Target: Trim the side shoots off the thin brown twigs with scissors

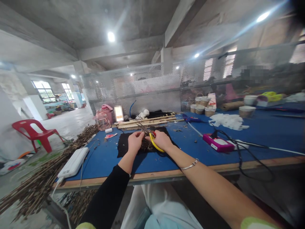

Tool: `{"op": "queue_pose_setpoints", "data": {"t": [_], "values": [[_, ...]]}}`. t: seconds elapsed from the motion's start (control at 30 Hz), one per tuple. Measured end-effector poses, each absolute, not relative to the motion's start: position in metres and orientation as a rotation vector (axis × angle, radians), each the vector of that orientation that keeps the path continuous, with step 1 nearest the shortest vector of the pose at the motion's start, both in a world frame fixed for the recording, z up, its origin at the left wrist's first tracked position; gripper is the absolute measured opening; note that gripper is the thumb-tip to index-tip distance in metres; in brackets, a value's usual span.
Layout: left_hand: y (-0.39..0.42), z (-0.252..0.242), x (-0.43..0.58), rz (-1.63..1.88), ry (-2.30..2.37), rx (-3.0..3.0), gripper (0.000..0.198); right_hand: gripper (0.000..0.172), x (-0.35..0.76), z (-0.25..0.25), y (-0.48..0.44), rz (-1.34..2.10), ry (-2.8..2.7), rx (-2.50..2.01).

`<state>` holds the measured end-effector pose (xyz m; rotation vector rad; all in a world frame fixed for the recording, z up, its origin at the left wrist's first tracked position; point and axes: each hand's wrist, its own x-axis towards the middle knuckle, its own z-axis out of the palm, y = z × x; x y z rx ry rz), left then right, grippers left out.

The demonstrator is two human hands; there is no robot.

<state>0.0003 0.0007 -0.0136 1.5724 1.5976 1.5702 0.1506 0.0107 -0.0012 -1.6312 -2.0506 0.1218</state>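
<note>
Mid-trim I guess: my left hand (135,140) grip pinches a twig clump (145,145), right hand (162,140) grip wraps yellow-handled scissors (153,143), big twig heap (45,171) beside the bench (190,154) looks uncut.

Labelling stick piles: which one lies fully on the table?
The pale straight sticks, laid crosswise just behind the black cloth. The dark twig bundle instead slopes down past the left edge of the table.

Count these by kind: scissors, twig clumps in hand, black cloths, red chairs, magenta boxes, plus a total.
Yellow-handled metal scissors: 1
Dark twig clump in left hand: 1
Flat black fabric cloth: 1
Red plastic chair: 1
Magenta rectangular plastic box: 1
Total: 5
</note>
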Motion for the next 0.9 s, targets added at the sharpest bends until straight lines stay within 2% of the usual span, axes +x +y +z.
{"op": "queue_pose_setpoints", "data": {"t": [0.27, 0.43, 0.7, 0.9], "values": [[-0.002, -0.01, -0.001, 1.629, 1.682, 1.557, 0.025, 0.055, 0.153, -0.001, 0.013, 0.129, -2.002, -1.623], [-0.007, -0.007, 0.002, 1.654, 1.742, 1.682, 0.02, 0.041, 0.158, -0.004, 0.017, 0.168, -1.849, -1.434], [-0.01, -0.012, 0.011, 1.436, 1.654, 2.048, 0.017, 0.023, 0.156, -0.003, 0.024, 0.629, -1.704, -0.925], [-0.013, -0.012, 0.013, 1.361, 1.678, 2.131, 0.017, 0.023, 0.156, -0.01, 0.036, 0.813, -1.602, -0.772]]}}
